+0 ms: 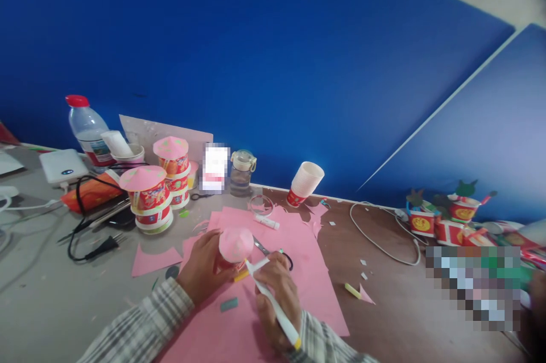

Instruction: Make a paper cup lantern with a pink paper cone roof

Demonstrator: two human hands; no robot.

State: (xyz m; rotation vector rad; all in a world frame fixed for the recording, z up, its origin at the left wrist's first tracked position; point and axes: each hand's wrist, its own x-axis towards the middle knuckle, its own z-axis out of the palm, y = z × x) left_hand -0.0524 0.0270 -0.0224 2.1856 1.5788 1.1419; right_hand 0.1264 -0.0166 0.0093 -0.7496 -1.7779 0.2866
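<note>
My left hand [203, 273] is wrapped round a red paper cup topped with a pink paper cone [235, 243], holding it on a pink paper sheet [307, 272]. My right hand [275, 295] grips a white pen with a yellow end [273, 301], its tip touching the cone's lower edge. Scissors [273, 252] lie just behind my right hand, partly hidden. A small glue stick [267, 221] rests on the pink sheet farther back.
Two stacks of cups with pink cone tops [147, 198] [174, 166] stand at the left, near a water bottle [87, 131], a black plug and cable [100, 246] and a power bank [63, 166]. A tilted stack of white cups [305, 182] leans by the blue wall. Decorated cups [443, 221] stand at right.
</note>
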